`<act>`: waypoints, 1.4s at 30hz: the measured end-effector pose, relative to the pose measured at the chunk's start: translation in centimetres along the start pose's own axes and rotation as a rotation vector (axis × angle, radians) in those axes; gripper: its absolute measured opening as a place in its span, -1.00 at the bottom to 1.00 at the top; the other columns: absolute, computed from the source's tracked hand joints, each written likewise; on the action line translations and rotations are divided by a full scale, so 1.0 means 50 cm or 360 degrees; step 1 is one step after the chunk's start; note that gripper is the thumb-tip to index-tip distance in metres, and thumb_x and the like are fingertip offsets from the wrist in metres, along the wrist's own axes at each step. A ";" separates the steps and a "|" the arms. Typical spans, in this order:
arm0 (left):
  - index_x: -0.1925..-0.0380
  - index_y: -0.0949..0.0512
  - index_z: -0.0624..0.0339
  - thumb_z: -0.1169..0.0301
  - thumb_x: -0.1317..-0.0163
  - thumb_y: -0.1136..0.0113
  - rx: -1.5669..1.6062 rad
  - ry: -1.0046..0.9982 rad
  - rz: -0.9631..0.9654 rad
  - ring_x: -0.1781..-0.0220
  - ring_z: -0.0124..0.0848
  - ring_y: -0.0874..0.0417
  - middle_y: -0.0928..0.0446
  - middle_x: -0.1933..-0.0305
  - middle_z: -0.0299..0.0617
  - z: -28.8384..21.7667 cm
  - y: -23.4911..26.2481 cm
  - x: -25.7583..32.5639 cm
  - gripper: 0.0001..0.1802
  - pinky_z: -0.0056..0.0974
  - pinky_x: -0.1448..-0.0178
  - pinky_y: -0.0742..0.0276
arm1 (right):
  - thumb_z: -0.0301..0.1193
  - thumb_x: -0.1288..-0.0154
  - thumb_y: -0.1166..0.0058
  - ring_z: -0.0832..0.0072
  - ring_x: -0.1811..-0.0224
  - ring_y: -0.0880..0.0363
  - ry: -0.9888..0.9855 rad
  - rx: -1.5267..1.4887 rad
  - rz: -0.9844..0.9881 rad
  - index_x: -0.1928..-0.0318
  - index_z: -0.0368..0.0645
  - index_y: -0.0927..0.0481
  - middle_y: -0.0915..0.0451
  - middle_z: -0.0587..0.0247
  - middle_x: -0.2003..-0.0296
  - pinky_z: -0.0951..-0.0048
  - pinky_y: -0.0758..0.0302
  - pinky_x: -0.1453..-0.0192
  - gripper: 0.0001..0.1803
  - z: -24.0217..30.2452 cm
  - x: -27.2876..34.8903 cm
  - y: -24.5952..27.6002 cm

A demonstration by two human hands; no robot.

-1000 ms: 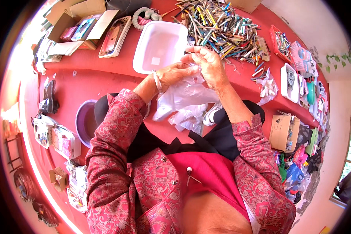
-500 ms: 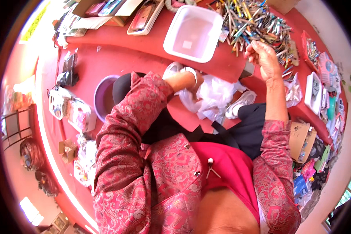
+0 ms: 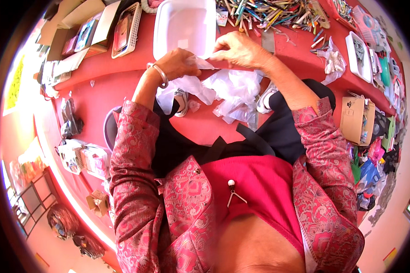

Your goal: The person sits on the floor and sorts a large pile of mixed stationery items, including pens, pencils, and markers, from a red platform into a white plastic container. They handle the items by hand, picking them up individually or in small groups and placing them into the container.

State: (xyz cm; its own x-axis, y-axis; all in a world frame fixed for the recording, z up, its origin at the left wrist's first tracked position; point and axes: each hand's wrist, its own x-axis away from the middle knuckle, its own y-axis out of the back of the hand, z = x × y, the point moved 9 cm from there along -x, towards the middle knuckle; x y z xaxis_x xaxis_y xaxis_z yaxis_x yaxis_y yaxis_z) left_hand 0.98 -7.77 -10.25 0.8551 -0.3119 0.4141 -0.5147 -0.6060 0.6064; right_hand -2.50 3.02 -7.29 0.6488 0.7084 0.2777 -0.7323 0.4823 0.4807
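My left hand [image 3: 174,63], with a bangle at the wrist, is closed on a thin clear plastic bag [image 3: 193,88] that hangs below it. The fingertips of my right hand [image 3: 242,51] pinch together at the upper edge of the same bag, stretched between both hands. Just beyond them stands a white plastic tub [image 3: 158,32], which looks empty apart from a pale patch of glare. More crumpled clear plastic bags [image 3: 234,88] lie below, between my feet. A heap of pens [image 3: 275,13] spreads at the far side, beyond my right hand.
At the far left are an open cardboard box [image 3: 59,43] and a cream basket [image 3: 134,38]. A purple basin [image 3: 109,129] sits by my left knee. On the right lie a white tray [image 3: 357,57], a crumpled bag [image 3: 335,63] and a cardboard box [image 3: 351,120].
My left hand has risen from the floor with a plastic bag. My right hand has left the pen heap and come over to the bag. The view has shifted right.
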 end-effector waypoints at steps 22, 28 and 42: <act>-0.01 -0.37 0.23 0.19 -0.27 0.41 0.0650 -0.0409 -0.0661 0.64 -0.66 -0.24 -0.56 0.41 -0.29 -0.088 0.111 0.021 -0.52 -0.54 0.61 -0.17 | -0.06 -0.18 0.05 0.70 0.79 -0.37 -0.0248 -0.1135 -0.0030 0.53 -0.25 -0.50 -0.48 0.33 0.69 0.74 -0.19 0.81 -0.54 -0.014 0.040 0.035; -0.18 -0.14 0.11 0.63 0.05 0.16 0.0110 -0.1051 -0.0677 -0.16 -0.17 -0.32 -0.29 -0.12 0.03 -0.242 0.047 0.011 -0.33 -0.28 -0.12 -0.28 | 0.02 -0.18 0.13 0.54 0.48 -0.50 -0.0208 -0.1766 -0.0207 0.35 -0.06 -0.52 -0.55 0.31 0.43 0.47 -0.47 0.43 -0.59 -0.098 -0.037 0.037; 0.42 -0.49 0.14 0.60 0.14 -0.01 -0.0378 -0.1195 -0.0771 0.42 -0.18 -0.56 -0.51 0.45 -0.14 -0.262 0.006 0.076 -0.78 -0.21 0.37 -0.48 | -0.34 -0.19 0.01 0.67 0.80 -0.23 -0.0242 -0.1548 -0.0887 0.53 -0.21 -0.45 -0.37 0.36 0.70 0.67 -0.06 0.81 -0.77 -0.084 0.030 0.192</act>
State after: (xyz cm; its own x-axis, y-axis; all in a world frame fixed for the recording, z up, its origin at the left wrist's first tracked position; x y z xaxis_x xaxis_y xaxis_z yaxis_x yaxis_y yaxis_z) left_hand 3.30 0.44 0.38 0.7534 -0.5065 -0.4192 -0.0186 -0.6538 0.7564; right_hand -9.42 10.89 -5.73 0.9049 0.2315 0.3571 -0.1401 0.9543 -0.2638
